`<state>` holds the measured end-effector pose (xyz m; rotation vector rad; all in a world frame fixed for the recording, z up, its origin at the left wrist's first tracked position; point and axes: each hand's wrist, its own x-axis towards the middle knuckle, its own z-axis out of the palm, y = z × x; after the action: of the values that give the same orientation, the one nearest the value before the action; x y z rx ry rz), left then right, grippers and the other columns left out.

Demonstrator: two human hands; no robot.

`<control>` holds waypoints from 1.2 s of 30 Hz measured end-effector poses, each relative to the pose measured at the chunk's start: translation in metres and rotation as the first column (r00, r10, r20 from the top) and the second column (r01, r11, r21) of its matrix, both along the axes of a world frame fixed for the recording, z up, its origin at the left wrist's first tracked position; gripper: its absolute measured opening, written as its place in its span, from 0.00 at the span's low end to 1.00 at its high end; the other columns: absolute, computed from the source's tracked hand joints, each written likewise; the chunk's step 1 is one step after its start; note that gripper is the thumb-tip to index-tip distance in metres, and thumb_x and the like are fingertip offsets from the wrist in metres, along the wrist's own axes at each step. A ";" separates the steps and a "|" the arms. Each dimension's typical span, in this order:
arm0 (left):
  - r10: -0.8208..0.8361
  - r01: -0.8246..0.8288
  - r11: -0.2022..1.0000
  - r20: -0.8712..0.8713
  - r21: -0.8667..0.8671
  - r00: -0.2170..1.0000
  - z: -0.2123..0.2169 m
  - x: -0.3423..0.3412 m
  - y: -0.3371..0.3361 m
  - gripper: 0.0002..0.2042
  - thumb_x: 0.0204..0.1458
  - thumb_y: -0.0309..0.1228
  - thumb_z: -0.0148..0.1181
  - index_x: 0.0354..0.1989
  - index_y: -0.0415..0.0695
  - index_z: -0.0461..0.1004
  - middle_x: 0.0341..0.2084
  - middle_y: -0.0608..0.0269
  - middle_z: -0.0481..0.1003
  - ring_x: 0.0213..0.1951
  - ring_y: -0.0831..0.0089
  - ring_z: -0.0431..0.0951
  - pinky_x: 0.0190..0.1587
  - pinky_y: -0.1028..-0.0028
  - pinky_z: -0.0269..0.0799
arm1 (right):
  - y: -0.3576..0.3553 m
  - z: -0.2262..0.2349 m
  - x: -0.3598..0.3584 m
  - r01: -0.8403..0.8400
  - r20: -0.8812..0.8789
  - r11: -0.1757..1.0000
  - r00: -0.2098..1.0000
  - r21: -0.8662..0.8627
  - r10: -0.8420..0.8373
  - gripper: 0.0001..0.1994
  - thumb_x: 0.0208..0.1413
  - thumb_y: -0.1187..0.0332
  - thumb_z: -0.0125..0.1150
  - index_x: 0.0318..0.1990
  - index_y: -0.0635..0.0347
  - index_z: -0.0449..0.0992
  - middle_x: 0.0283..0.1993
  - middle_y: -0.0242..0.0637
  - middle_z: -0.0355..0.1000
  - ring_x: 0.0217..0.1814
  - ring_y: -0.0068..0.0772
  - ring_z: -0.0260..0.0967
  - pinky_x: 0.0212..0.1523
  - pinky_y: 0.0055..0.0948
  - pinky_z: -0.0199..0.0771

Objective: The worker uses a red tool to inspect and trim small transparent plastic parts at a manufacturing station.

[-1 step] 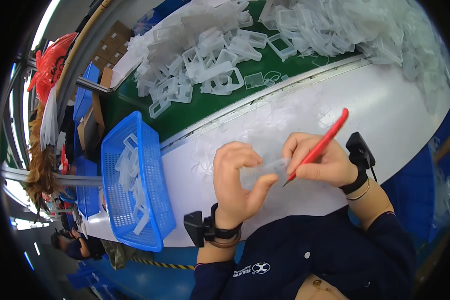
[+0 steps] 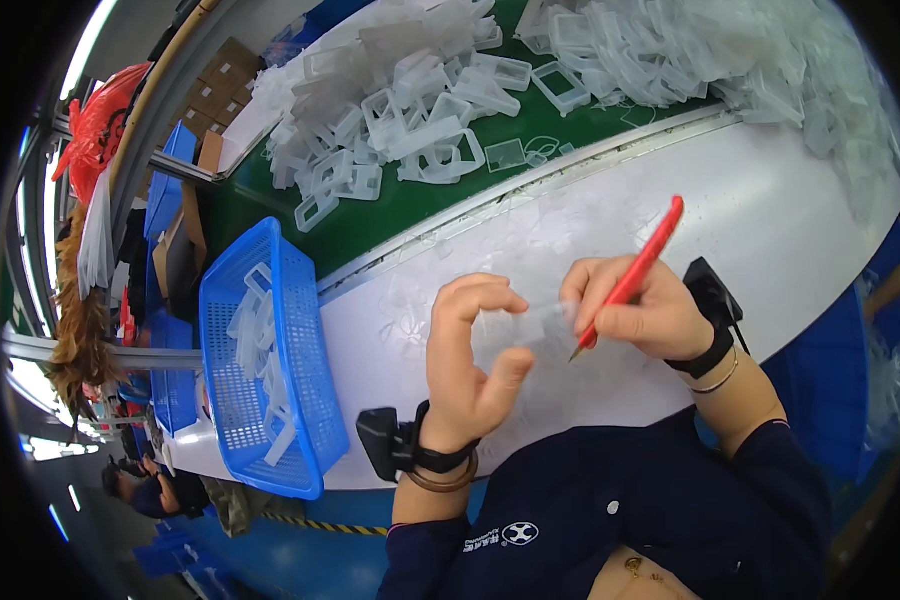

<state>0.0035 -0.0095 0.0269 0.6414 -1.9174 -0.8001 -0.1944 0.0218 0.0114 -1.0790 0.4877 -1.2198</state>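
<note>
My left hand (image 2: 470, 370) pinches clear plastic piece (image 2: 530, 325) over white worktop (image 2: 770, 200), fingers curled around it. My right hand (image 2: 635, 315) grips red knife (image 2: 630, 275), blade tip at piece's near edge. Blue basket (image 2: 310, 400) at left, part-filled.

Red knife (image 2: 634, 275), blue basket (image 2: 300, 300), seemingly clear part (image 2: 530, 325)

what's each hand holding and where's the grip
Left hand pinches a clear plastic piece by its left edge. Right hand grips a red knife low, near the tip.
</note>
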 end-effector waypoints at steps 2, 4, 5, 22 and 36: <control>-0.125 0.141 0.974 -0.096 0.177 0.987 -0.002 0.005 0.004 0.20 0.45 0.27 0.62 0.46 0.37 0.64 0.39 0.56 0.68 0.40 0.67 0.69 0.45 0.69 0.63 | -0.003 -0.004 -0.002 -0.144 0.308 0.962 0.949 0.232 0.068 0.07 0.56 0.67 0.53 0.34 0.62 0.71 0.37 0.39 0.68 0.31 0.25 0.66 0.34 0.24 0.67; -0.174 0.203 0.936 -0.126 0.287 0.977 0.000 0.004 0.014 0.19 0.49 0.25 0.57 0.50 0.37 0.62 0.41 0.57 0.67 0.41 0.71 0.69 0.46 0.73 0.63 | -0.004 -0.008 -0.001 -0.210 0.418 0.931 0.906 0.298 0.071 0.09 0.57 0.65 0.51 0.34 0.62 0.71 0.38 0.41 0.69 0.29 0.25 0.65 0.33 0.23 0.67; -0.066 0.091 0.939 -0.084 0.331 0.994 -0.003 0.007 0.018 0.18 0.52 0.23 0.52 0.52 0.37 0.60 0.40 0.57 0.67 0.37 0.74 0.70 0.43 0.77 0.65 | -0.005 -0.008 -0.001 -0.220 0.421 0.931 0.903 0.293 0.081 0.09 0.57 0.65 0.51 0.34 0.62 0.71 0.38 0.41 0.69 0.29 0.25 0.65 0.33 0.23 0.67; 0.366 0.055 0.741 -0.471 0.669 0.803 0.025 0.017 0.042 0.17 0.52 0.23 0.51 0.51 0.34 0.61 0.28 0.65 0.66 0.24 0.84 0.66 0.19 0.85 0.60 | 0.006 -0.020 0.019 -0.352 0.246 0.923 0.919 0.155 0.309 0.09 0.57 0.65 0.51 0.34 0.62 0.70 0.35 0.37 0.68 0.37 0.26 0.67 0.39 0.26 0.70; 0.936 -0.594 0.351 0.266 -0.723 0.230 0.046 0.116 -0.052 0.12 0.48 0.33 0.55 0.41 0.43 0.72 0.39 0.49 0.71 0.38 0.53 0.71 0.43 0.60 0.64 | -0.010 -0.011 -0.006 0.198 -0.054 0.971 0.980 0.138 -0.192 0.09 0.54 0.64 0.54 0.34 0.62 0.73 0.38 0.38 0.72 0.37 0.24 0.68 0.39 0.22 0.67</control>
<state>0.1198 -0.0611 0.0727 1.5740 -1.8231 0.7382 -0.2007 0.0116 0.0008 -0.9516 0.7155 -1.3148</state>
